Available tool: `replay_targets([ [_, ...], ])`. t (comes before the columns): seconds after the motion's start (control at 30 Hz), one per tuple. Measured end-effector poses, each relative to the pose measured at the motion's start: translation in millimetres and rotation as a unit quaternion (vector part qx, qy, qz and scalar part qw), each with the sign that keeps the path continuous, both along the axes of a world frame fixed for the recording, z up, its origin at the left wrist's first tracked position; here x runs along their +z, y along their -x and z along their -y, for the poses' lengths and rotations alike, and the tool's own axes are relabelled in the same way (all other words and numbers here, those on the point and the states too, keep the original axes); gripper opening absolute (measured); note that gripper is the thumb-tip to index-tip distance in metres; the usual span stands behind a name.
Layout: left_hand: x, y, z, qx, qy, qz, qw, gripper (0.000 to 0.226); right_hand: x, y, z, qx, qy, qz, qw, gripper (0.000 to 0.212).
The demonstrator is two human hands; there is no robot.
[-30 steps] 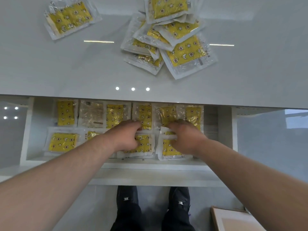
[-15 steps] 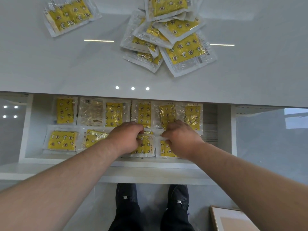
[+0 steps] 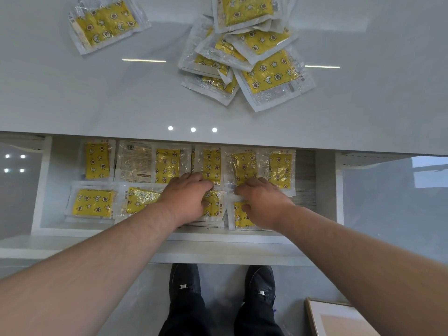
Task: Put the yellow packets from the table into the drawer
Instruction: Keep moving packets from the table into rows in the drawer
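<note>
The left hand (image 3: 186,198) curls onto a front-row packet (image 3: 214,205) in the drawer (image 3: 58,166), the right hand (image 3: 264,202) onto its neighbour (image 3: 238,215), apparently pinching both edges. Straight ahead on the table (image 3: 97,98) lies the pile (image 3: 274,73), nearer the right hand; a lone packet (image 3: 104,23) sits far left.

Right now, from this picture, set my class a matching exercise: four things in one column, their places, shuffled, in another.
Things
1 lone packet
2 packet pile
3 left hand
4 shoes

Places
A floor
B in the drawer
C table, far left
D table, far middle

Pairs: 1-C, 2-D, 3-B, 4-A
</note>
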State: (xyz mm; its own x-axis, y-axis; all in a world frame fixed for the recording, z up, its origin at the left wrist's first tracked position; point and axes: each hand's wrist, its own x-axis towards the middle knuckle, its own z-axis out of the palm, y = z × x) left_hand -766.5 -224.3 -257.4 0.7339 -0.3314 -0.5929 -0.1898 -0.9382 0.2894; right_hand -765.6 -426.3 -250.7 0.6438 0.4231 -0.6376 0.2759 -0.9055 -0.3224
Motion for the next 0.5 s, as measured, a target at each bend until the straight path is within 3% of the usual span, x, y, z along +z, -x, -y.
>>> replay_targets([
  [0.13, 3, 1, -2, 0.006, 0.008, 0.017, 1.0, 0.043, 4, 1, 7, -0.025, -0.011, 0.028, 0.999, 0.039],
  [0.3, 2, 6, -8, -0.023, 0.004, 0.009, 1.0, 0.05, 5, 3, 14, 0.04, 0.045, 0.005, 0.998, 0.059],
  [0.5, 0, 7, -7, -0.031, -0.007, 0.015, 0.999, 0.062, 3, 0, 9, 0.044, 0.057, 0.009, 0.997, 0.063],
])
